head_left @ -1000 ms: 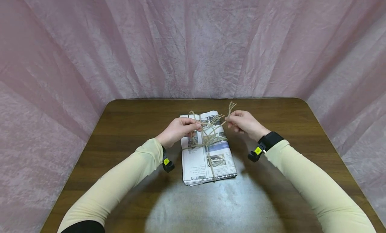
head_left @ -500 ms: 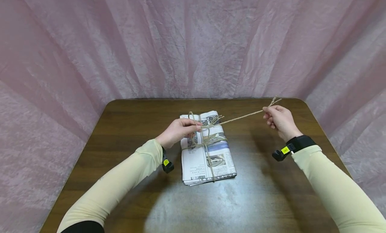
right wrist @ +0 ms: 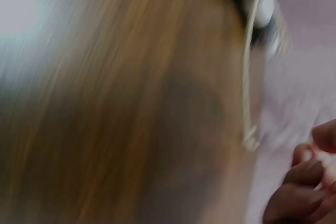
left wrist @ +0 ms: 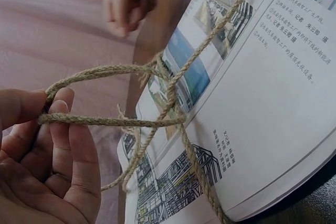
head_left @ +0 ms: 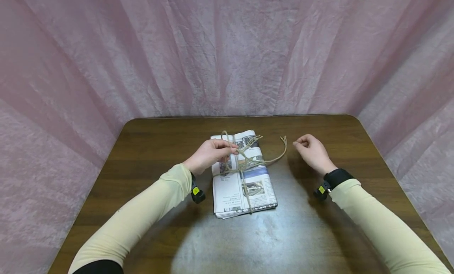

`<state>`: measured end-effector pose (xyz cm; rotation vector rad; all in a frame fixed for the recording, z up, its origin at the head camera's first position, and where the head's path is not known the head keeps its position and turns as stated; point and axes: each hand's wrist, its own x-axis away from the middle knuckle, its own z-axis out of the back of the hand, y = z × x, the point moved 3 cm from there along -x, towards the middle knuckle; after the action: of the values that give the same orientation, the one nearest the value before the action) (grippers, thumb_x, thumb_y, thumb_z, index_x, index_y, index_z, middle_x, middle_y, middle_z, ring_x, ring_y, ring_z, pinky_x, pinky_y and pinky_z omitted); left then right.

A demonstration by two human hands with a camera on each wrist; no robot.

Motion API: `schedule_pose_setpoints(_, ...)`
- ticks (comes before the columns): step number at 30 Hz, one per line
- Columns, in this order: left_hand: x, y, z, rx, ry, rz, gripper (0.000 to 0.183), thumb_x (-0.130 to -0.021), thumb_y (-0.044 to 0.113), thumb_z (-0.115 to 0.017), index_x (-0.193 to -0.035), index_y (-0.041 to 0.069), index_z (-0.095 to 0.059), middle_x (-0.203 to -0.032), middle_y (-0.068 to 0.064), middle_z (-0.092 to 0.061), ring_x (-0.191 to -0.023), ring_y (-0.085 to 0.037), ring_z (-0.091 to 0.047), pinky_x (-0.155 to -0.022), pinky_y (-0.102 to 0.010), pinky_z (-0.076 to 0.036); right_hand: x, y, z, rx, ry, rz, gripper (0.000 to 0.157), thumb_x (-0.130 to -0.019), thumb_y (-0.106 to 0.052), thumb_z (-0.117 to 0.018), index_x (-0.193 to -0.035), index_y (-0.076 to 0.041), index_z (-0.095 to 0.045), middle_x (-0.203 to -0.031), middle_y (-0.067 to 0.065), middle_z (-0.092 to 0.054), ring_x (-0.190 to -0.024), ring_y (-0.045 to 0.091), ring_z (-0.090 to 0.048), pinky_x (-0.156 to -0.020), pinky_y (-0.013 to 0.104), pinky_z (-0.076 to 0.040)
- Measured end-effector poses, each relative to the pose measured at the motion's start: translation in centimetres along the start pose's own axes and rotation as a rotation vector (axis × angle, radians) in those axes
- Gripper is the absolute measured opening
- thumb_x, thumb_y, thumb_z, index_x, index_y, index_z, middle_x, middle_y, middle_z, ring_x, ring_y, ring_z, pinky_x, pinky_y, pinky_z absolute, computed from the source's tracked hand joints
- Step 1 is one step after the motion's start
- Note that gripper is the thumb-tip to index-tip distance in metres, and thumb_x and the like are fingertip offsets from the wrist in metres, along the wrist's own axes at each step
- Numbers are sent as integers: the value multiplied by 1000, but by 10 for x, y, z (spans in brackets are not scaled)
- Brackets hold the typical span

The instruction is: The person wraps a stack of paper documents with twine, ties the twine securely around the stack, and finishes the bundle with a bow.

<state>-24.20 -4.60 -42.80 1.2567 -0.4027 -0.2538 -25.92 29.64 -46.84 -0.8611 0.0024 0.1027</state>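
A folded stack of newspapers lies on the wooden table, with jute twine crossing over it both ways. My left hand pinches a loop of this twine between thumb and fingers, above the far half of the stack. In the left wrist view the loop stretches from those fingers to the knot on the paper. One loose twine end curves out past the stack's right edge, its tip frayed. Just right of that tip hovers my right hand, fingers loosely curled around nothing.
The brown table reaches back to a pink curtain hanging behind and at both sides. A short frayed twine end rests over the stack's far right corner. Bright glare falls on the tabletop in front.
My right hand drew the twine end out to the right until taut, then let it go and came back partway. The end has dropped into a curve. My left hand keeps its place.
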Motion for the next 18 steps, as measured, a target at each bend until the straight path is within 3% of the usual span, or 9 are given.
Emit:
schedule_pose_setpoints(3, 1, 0, 1, 5, 9, 2, 29, -97, 25, -65, -119, 6, -71, -108, -6, -72, -74, -16, -56, -87, -57, -47, 0, -34, -21, -65, -25, 179, 25, -101, -20, -58, -119, -4, -64, -109, 13, -65, -94, 26, -58, -77, 39, -46)
schedule_pose_setpoints(6, 0, -1, 1, 10, 13, -1, 31, -97, 26, -66, -120, 6, -71, -109, -8, -72, -74, -16, -56, -87, -57, -48, 3, -64, -48, -116, -204, 297, 30, -101, -14, -57, -129, -8, -63, -122, 10, -65, -97, 25, -60, -76, 36, -49)
schedule_pose_setpoints(9, 0, -2, 0, 13, 11, -7, 32, -97, 28, -66, -121, 7, -70, -109, -7, -71, -75, -16, -56, -88, -58, -47, 6, -79, -69, -140, -398, 315, 34, -102, -13, -54, -135, -10, -60, -124, 9, -65, -76, 26, -62, -62, 36, -52)
schedule_pose_setpoints(11, 0, -3, -1, 24, 4, -11, 33, -96, 28, -66, -121, 7, -70, -109, -7, -70, -76, -17, -56, -89, -59, -47, 6, -83, -77, -150, -481, 282, 33, -102, -15, -53, -134, -10, -60, -117, 12, -66, -66, 25, -60, -57, 37, -52)
schedule_pose_setpoints(14, 1, -4, -2, 42, 8, -21, 30, -96, 29, -67, -119, 9, -71, -108, -8, -69, -77, -17, -55, -87, -56, -48, 6, -82, -77, -167, -490, 238, 27, -102, -21, -56, -123, -7, -67, -98, 15, -68, -62, 23, -60, -57, 39, -53)
schedule_pose_setpoints(18, 1, -7, 1, 125, 42, -33, 25, -97, 27, -66, -112, 7, -71, -115, -5, -67, -93, -21, -59, -91, -50, -49, 4, -84, -64, -106, -362, 303, 23, -97, -30, -65, -109, -12, -74, -90, 5, -69, -74, 18, -61, -65, 35, -52)
